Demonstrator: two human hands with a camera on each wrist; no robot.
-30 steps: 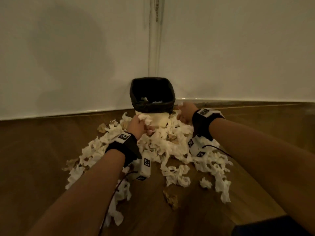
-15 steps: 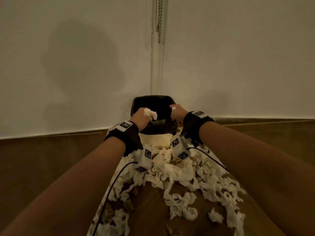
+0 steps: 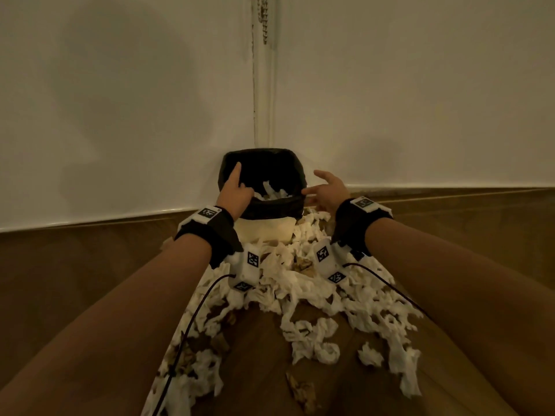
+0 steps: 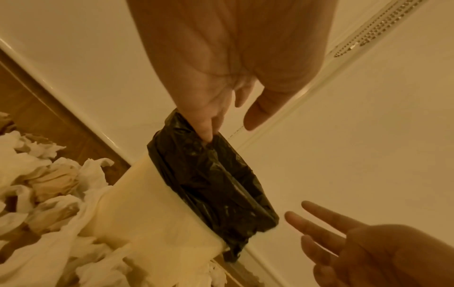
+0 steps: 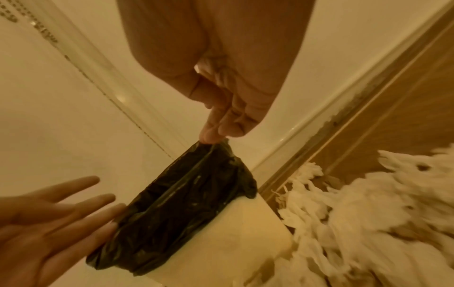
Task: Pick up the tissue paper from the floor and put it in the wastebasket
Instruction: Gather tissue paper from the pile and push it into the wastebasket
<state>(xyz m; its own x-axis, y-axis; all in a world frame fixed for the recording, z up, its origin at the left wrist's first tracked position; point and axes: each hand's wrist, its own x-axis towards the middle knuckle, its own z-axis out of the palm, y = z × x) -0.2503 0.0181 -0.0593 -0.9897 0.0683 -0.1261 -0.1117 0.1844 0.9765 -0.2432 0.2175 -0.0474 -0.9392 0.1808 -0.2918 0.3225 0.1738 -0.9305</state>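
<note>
The wastebasket (image 3: 264,226), cream with a black liner (image 3: 271,205), stands in the wall corner. A few white tissue pieces (image 3: 271,190) lie inside it. My left hand (image 3: 235,187) hovers over the left rim, fingers straight and spread, holding nothing. My right hand (image 3: 326,190) is at the right rim, open, thumb raised, its fingertips (image 5: 211,136) touching the liner's edge (image 5: 213,153). In the left wrist view the left hand's fingers (image 4: 206,126) reach the liner (image 4: 211,184). A big pile of crumpled white tissue (image 3: 294,292) covers the floor in front of the basket.
White walls meet right behind the basket, with a bead chain (image 3: 263,16) hanging in the corner. The floor (image 3: 75,265) is brown wood. Black cables (image 3: 195,319) run from the wrist cameras over the tissue pile. Some brownish scraps (image 3: 303,388) lie among the tissue.
Both hands carried tissue up from the pile to the basket's rim and have now opened; the tissue wads are gone from the fingers and more tissue lies in the basket.
</note>
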